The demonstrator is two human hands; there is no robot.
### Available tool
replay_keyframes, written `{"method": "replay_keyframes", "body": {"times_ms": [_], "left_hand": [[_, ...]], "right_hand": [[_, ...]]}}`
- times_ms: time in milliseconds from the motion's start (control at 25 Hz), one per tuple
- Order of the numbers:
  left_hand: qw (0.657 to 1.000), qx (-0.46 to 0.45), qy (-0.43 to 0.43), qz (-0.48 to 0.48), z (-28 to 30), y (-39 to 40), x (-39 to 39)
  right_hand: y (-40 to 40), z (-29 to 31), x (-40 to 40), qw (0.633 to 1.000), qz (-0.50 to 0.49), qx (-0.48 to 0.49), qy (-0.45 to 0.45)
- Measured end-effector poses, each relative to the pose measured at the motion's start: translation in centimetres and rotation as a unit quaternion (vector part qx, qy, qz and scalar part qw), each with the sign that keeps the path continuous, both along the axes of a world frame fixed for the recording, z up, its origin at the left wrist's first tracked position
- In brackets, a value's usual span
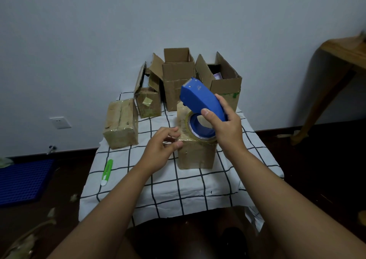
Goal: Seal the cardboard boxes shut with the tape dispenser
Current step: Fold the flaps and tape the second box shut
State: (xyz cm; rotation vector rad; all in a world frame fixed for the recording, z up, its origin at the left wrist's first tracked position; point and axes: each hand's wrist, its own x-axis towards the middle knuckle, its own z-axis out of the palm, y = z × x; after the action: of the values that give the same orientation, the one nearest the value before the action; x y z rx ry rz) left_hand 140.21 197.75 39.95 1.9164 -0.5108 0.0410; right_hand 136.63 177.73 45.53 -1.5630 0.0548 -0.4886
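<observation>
My right hand grips the blue tape dispenser by its handle, holding it above a small taped cardboard box in the middle of the table. A roll of clear tape sits in the dispenser, just over the box's top. My left hand is at the box's left upper edge with curled fingers that pinch at the tape end there. A taped box lies at the left. Three boxes with open flaps stand at the back: a small one, a tall one and a wide one.
A green and white utility knife lies on the checked cloth near the table's left edge. A blue mat lies on the dark floor at the left, with tape scraps around. A wooden table stands at the right.
</observation>
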Motion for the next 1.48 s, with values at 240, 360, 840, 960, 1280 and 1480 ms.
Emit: {"method": "replay_keyframes", "body": {"times_ms": [240,360,840,960,1280,1480], "left_hand": [[0.981,-0.148,0.054,0.113,-1.1,-2.0,-2.5],[0.975,-0.116,-0.038,0.187,-1.8,-3.4,-4.0],[0.963,-0.171,0.073,0.196,-2.8,-5.9,-7.2],[0.978,-0.1,0.066,0.172,-2.9,-6.4,-8.0],[0.976,-0.084,0.111,0.168,-2.5,-6.6,-6.8],[0.975,-0.055,0.15,0.154,-1.6,-6.1,-5.6]], "right_hand": [[0.1,-0.1,0.1,1.0,-0.006,-0.001,0.0],[0.0,-0.1,0.0,1.0,-0.002,0.005,-0.001],[-0.1,-0.3,0.2,1.0,0.005,0.003,0.003],[0.0,-0.4,0.1,1.0,0.004,-0.005,0.004],[0.0,-0.4,0.2,1.0,0.001,-0.016,0.009],[0.2,0.1,0.1,1.0,0.002,-0.002,0.006]]}}
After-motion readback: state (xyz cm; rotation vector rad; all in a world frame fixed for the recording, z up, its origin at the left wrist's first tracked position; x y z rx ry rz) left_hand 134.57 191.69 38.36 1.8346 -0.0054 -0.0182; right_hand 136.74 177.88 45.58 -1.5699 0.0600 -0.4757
